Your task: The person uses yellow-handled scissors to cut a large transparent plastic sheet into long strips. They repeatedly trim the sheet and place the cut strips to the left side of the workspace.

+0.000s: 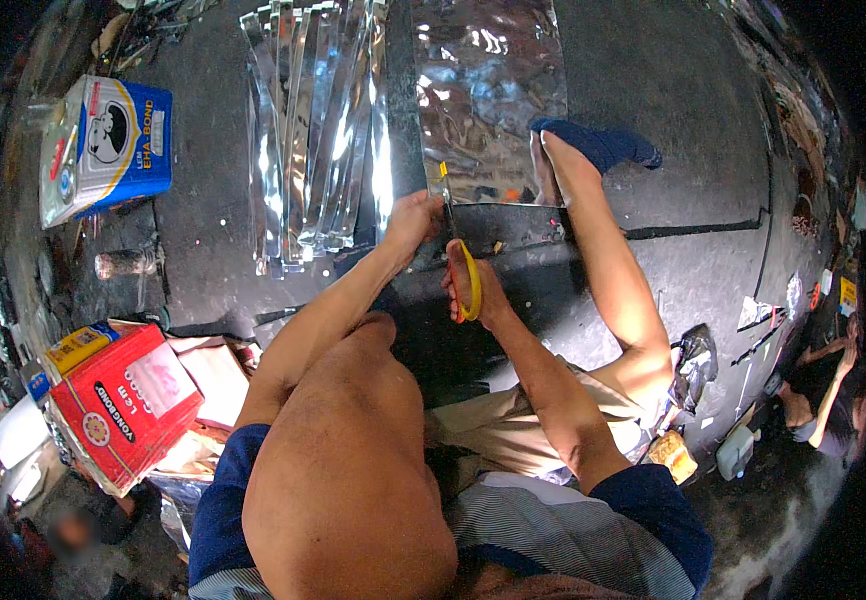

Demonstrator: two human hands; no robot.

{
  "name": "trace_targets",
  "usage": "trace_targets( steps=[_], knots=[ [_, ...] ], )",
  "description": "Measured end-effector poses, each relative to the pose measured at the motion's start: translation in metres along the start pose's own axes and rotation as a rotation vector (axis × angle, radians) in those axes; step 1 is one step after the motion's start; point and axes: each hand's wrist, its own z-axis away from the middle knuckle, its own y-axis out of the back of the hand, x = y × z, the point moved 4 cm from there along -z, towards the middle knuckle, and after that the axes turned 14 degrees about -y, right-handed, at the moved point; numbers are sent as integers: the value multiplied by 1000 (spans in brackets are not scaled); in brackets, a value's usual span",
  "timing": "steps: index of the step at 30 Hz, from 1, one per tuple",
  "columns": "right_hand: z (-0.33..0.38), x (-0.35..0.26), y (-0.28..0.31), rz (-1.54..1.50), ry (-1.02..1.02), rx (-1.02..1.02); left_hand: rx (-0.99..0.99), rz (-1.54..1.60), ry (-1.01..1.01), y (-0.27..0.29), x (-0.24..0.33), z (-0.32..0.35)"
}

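A shiny silver sheet (493,85) lies flat on the dark floor in front of me. My right hand (477,285) grips scissors (471,280) with yellow and orange handles. Their blades point away from me at the sheet's near left corner; how far apart they are is hard to make out. My left hand (417,222) has its fingers closed at that same corner, just left of the blades, pinching the sheet's edge. Left of the sheet, several long cut silver strips (323,130) lie side by side. My foot (571,165) rests against the sheet's right edge, touching a dark blue cloth (608,145).
A blue and white metal can (118,150) stands at the left, with a hammer-like tool (128,263) nearer me. Closer still is a red box (125,405). At the right are a black plastic bag (695,365), a yellowish block (673,455) and another person (823,405).
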Motion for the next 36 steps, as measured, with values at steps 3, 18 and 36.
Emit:
trace_targets(
  steps=[3,18,36],
  knots=[
    [5,-4,-1,-14,-18,17,-11,-10,17,3,-1,-3],
    [-21,-18,5,-129,17,-39,6,13,-57,2,-3,-19],
    [-63,-125,16,247,323,219,-121,-50,-47,-5,42,2]
  ],
)
